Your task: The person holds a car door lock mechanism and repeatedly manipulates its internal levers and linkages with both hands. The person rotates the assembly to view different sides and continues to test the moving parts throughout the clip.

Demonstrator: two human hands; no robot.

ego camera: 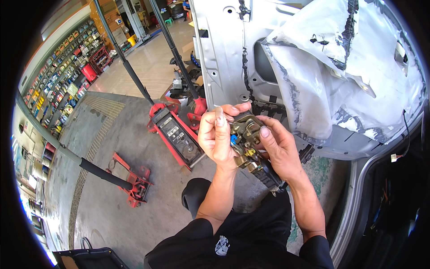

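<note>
In front of my body is a car door latch assembly (pixel 251 153), tilted, with brassy metal plates, a black housing, and blue and yellow plastic clips. My right hand (pixel 282 151) grips its right side, thumb on the upper metal plate. My left hand (pixel 216 141) closes about its upper left side. The thumb and bent index finger come together near the blue clip (pixel 233 140); whether a small part sits between them is hidden. Beyond the hands stands the opened car door (pixel 223 64), its inner metal bare and plastic sheeting (pixel 302 84) peeling from it.
Red floor jacks (pixel 178 138) with long handles stand to the left, another low jack (pixel 134 185) nearer. A wire connector (pixel 395 157) dangles at the right by the door sill (pixel 349 205). Bottle-filled shelves (pixel 63 80) line the far wall. A floor grate (pixel 90 158) crosses the concrete.
</note>
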